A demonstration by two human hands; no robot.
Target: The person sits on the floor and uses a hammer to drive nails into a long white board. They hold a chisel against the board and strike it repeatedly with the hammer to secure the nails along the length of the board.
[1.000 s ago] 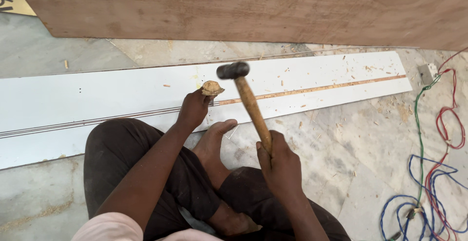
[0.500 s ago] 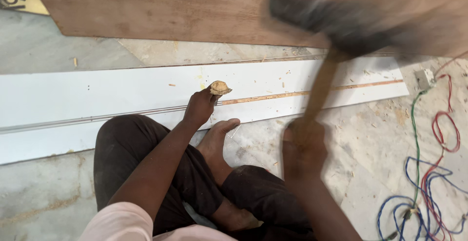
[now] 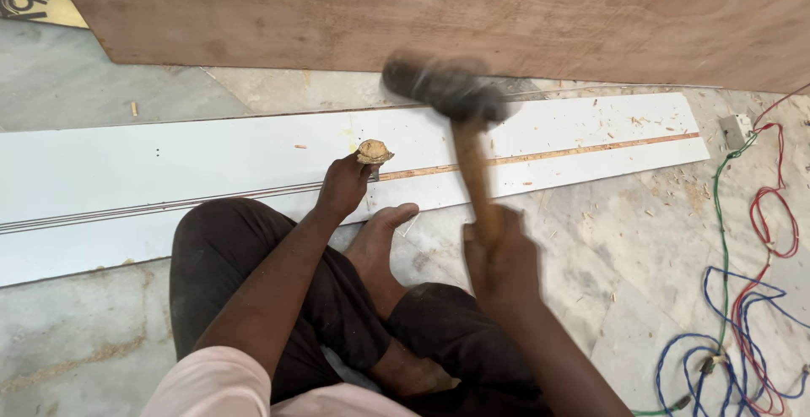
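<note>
Person seated on the stone floor (image 3: 84,333), knees bent, one bare foot (image 3: 384,235) against the near edge of a long white board (image 3: 169,164) that lies flat on the floor. Left hand (image 3: 344,187) closed around a chisel (image 3: 372,154); only its mushroomed, frayed wooden top shows above the fist, standing upright on the board, about midway along its length and close to the near edge. A narrow groove (image 3: 540,157) runs lengthwise along the board from the chisel towards the right end, exposing brown core; left of the chisel the line is thin and grey. Right hand (image 3: 498,257) wrapped fully around the lower end of a wooden-handled hammer (image 3: 460,130); hammer blurred, dark head raised above the board, up and to the right of the chisel top, not touching it. Wood chips scattered over the right end of the board and the floor beside it. Large plywood sheet (image 3: 422,12) beyond the far edge of the board. Tangle of red, blue and green wires (image 3: 751,299) on the floor at the right.
</note>
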